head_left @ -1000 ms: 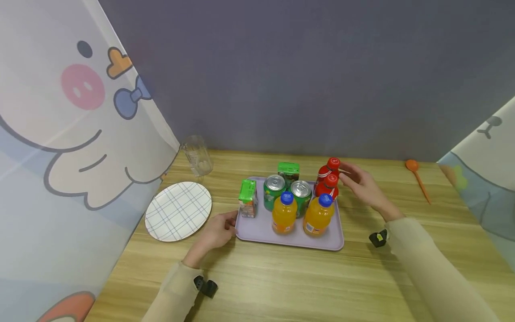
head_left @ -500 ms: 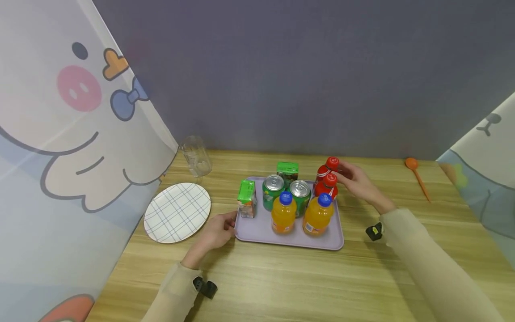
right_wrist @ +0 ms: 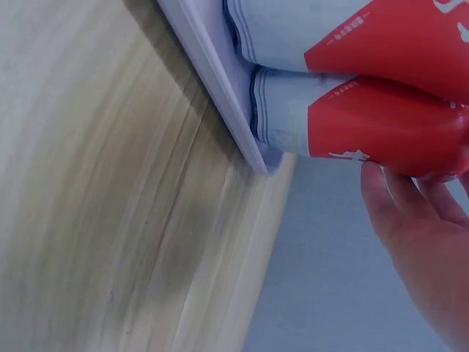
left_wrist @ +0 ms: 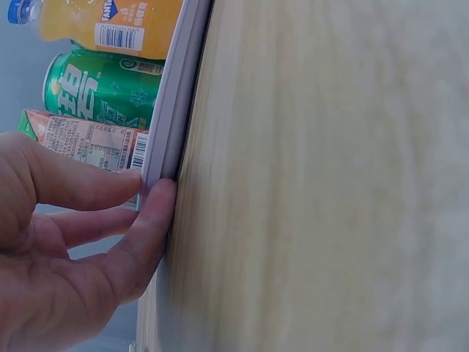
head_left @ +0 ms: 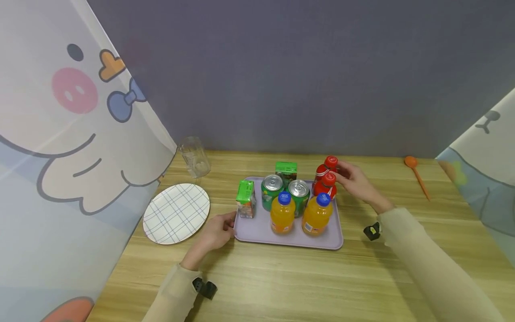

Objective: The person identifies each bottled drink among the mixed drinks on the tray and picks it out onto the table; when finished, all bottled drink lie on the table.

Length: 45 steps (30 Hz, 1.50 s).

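My left hand (head_left: 217,230) pinches the left edge of a lilac tray (head_left: 259,229) between thumb and fingers; the left wrist view shows the thumb on the rim (left_wrist: 165,132). My right hand (head_left: 358,182) touches the red-capped bottles at the tray's back right corner with its fingertips. The rear red bottle (head_left: 325,171) and the front red bottle (head_left: 323,190) stand close together. Also upright on the tray are two orange soda bottles (head_left: 282,217) with blue caps, two green cans (head_left: 272,190), and two green-topped drink cartons (head_left: 246,199).
A white checked plate (head_left: 177,213) lies left of the tray. Behind it stands a clear glass (head_left: 195,158) by the wall. An orange spoon (head_left: 418,176) lies at the far right. A grey wall (head_left: 306,80) closes off the table's back edge.
The view shifts slightly. My right hand and forearm shift a little to the left, fingers staying at the red bottles. My left hand keeps its hold on the tray edge.
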Each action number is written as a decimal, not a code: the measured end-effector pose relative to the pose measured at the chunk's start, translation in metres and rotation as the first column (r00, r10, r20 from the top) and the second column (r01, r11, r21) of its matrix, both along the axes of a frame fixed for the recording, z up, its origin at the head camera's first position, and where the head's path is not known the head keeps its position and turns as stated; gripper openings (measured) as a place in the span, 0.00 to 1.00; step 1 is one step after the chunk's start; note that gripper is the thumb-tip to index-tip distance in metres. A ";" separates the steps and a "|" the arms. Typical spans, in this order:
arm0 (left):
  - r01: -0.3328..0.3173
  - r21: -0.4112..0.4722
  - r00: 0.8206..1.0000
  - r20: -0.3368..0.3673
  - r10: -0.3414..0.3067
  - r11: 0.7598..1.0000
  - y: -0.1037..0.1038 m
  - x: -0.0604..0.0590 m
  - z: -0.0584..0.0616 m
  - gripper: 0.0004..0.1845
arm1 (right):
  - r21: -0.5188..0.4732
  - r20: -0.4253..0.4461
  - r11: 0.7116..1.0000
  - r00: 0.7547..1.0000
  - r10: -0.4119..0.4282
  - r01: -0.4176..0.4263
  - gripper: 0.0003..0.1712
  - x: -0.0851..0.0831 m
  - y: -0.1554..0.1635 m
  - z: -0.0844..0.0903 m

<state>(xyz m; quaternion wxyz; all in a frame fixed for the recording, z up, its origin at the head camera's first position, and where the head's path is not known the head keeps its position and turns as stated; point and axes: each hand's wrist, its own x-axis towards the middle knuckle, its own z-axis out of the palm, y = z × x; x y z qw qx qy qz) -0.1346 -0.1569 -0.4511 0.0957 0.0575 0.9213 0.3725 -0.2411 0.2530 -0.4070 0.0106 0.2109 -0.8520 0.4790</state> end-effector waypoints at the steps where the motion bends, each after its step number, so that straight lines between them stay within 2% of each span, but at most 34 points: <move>1: 0.000 0.002 1.000 0.000 0.000 1.000 0.000 0.000 0.000 0.32 | -0.011 0.008 1.000 1.000 -0.001 0.001 0.27 0.000 0.000 0.000; 9: 0.003 0.001 1.000 0.002 -0.003 1.000 -0.001 -0.001 -0.002 0.32 | 0.001 -0.004 0.999 0.999 -0.035 0.035 0.25 0.001 -0.003 -0.001; 16: -0.006 0.004 1.000 0.016 0.006 1.000 -0.002 0.000 0.000 0.32 | -0.006 0.031 0.998 0.998 -0.056 0.057 0.26 0.002 -0.004 0.002; 23: -0.001 0.011 1.000 0.024 0.000 1.000 -0.003 -0.001 -0.002 0.32 | 0.000 0.012 0.997 0.997 -0.074 0.074 0.25 0.005 0.000 0.006; 30: 0.004 0.055 0.999 0.031 -0.005 0.998 -0.004 -0.003 -0.001 0.33 | -0.016 -0.027 0.991 0.991 -0.131 0.131 0.25 0.007 0.006 0.013; 37: 0.001 0.055 0.999 0.034 -0.002 0.998 -0.003 -0.003 -0.001 0.33 | -0.019 -0.048 0.983 0.982 -0.183 0.182 0.25 0.012 0.020 0.020; 45: 0.004 0.062 0.999 0.035 -0.006 0.998 -0.002 -0.003 -0.001 0.32 | 0.010 -0.017 0.967 0.967 -0.254 0.255 0.25 0.022 0.039 0.018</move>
